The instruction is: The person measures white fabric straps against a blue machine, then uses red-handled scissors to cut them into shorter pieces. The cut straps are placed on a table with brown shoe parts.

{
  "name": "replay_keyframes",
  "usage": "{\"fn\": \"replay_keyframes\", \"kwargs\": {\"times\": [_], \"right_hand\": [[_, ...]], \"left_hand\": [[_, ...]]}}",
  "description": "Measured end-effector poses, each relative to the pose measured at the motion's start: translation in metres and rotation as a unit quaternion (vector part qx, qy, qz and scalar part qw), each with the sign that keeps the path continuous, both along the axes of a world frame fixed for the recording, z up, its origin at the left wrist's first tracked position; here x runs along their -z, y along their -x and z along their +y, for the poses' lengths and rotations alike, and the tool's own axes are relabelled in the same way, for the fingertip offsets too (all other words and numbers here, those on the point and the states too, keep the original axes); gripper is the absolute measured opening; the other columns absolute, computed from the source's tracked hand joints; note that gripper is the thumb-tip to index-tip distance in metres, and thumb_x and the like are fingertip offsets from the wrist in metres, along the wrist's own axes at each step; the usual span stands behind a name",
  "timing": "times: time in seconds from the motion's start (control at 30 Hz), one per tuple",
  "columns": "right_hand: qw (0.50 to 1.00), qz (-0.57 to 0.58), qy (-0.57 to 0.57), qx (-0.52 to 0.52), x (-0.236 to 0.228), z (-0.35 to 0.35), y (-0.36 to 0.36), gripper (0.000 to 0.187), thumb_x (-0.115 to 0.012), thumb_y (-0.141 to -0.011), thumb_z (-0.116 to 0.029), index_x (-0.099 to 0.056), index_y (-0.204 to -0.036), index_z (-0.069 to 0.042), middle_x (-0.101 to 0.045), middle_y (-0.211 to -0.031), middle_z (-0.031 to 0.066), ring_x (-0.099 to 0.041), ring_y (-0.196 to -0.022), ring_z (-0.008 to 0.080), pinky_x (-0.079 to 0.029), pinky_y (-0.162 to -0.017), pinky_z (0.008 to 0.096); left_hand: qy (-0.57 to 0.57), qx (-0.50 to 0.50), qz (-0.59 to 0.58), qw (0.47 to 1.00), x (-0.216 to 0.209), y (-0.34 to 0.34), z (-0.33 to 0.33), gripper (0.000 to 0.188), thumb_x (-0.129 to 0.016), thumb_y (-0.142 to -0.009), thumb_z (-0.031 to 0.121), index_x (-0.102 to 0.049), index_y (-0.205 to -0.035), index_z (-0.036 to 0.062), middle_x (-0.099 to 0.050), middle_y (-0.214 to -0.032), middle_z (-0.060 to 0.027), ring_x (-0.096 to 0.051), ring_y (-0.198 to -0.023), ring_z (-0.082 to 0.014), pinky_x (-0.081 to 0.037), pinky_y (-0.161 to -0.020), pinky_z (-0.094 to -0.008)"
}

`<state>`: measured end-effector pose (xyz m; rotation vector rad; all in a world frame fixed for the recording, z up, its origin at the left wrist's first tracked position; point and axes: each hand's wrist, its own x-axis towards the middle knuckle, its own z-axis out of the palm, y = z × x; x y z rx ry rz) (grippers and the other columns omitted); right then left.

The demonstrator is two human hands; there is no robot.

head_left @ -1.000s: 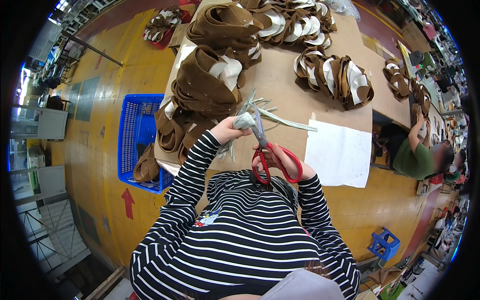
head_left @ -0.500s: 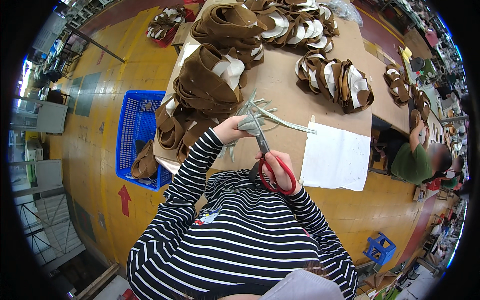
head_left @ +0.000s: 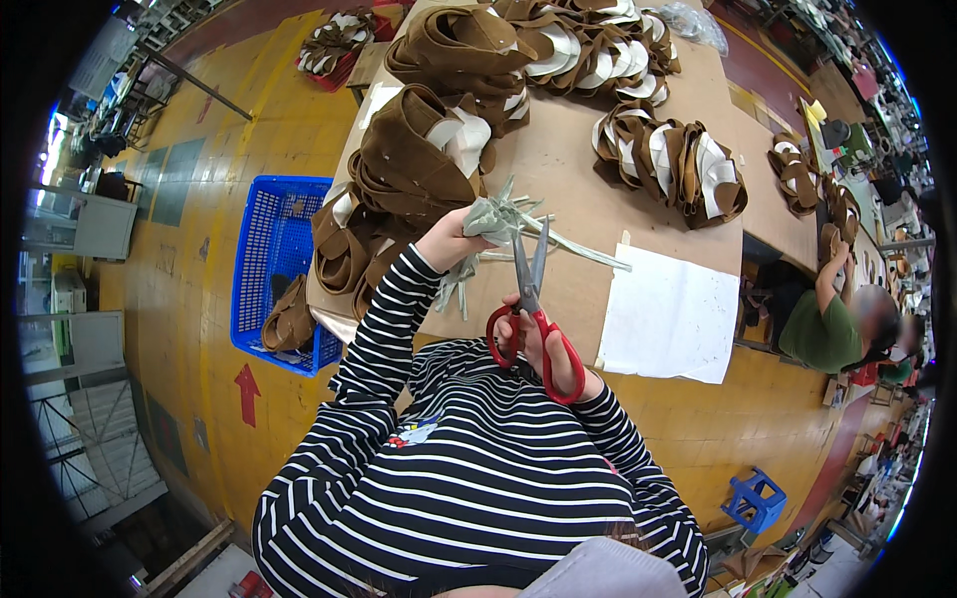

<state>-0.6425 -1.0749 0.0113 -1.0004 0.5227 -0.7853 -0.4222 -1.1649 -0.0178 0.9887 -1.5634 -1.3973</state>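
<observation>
My left hand is closed around a bunch of pale grey-green strips, held up over the table's near part. Some long strips trail from the bunch to the right, towards a white sheet, and others hang below the hand. In my right hand is a pair of red-handled scissors, my fingers through the loops. The blades are spread and point away from me, their tips close beside the strips. Whether a blade touches a strip I cannot tell.
Bundles of brown and white cut pieces are heaped on the brown-covered table, more at its far side. A blue basket with brown pieces stands left of it. At right, a person in green sits at another table; a blue stool stands nearby.
The scissors' blades have spread from nearly closed to wide apart, and their tips have drawn back from the strips. My left hand has shifted slightly, with the bunch turned in it.
</observation>
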Motion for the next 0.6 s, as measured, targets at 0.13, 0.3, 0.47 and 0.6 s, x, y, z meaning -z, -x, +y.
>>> {"fn": "replay_keyframes", "kwargs": {"times": [0.13, 0.3, 0.47, 0.6], "right_hand": [[0.998, -0.042, -0.050, 0.002, 0.006, 0.001, 0.003, 0.063, -0.036, -0.093, -0.056, -0.040, -0.122, 0.000, -0.045, -0.073, 0.0005, -0.041, -0.061, 0.0076, -0.035, -0.058, 0.0205], [0.993, -0.043, -0.076, 0.077, 0.004, 0.003, 0.024, 0.055, -0.043, -0.094, -0.050, -0.048, -0.107, 0.003, -0.041, -0.056, -0.0025, -0.036, -0.044, 0.0051, -0.029, -0.040, 0.0181], [0.995, 0.021, 0.016, 0.093, -0.010, -0.005, 0.040, 0.083, -0.040, -0.082, -0.073, -0.044, -0.118, 0.002, -0.046, -0.068, 0.0000, -0.041, -0.058, 0.0070, -0.032, -0.053, 0.0198], [0.990, -0.056, -0.107, 0.069, -0.015, -0.001, 0.034, 0.099, -0.025, -0.075, -0.084, -0.042, -0.124, 0.000, -0.050, -0.083, 0.0112, -0.047, -0.074, 0.0188, -0.037, -0.070, 0.0306]], "left_hand": [[-0.040, 0.023, 0.011, 0.999, 0.003, 0.004, 0.000, 0.025, -0.063, -0.079, -0.002, -0.059, -0.104, 0.0003, -0.061, -0.095, -0.0026, -0.055, -0.089, -0.0110, -0.045, -0.083, -0.0267], [-0.051, 0.008, 0.008, 0.999, 0.010, 0.010, 0.003, 0.025, -0.063, -0.080, -0.002, -0.059, -0.105, 0.0011, -0.062, -0.096, -0.0019, -0.055, -0.090, -0.0102, -0.045, -0.084, -0.0264], [-0.040, -0.261, 0.267, 0.927, -0.004, -0.002, -0.006, 0.011, -0.062, -0.087, 0.016, -0.054, -0.083, 0.0095, -0.046, -0.070, 0.0029, -0.043, -0.061, -0.0088, -0.037, -0.059, -0.0246], [0.046, -0.258, 0.561, 0.785, -0.039, -0.037, -0.017, 0.020, -0.062, -0.088, 0.024, -0.046, -0.083, 0.0133, -0.033, -0.067, 0.0040, -0.035, -0.059, -0.0079, -0.036, -0.061, -0.0239]]}}
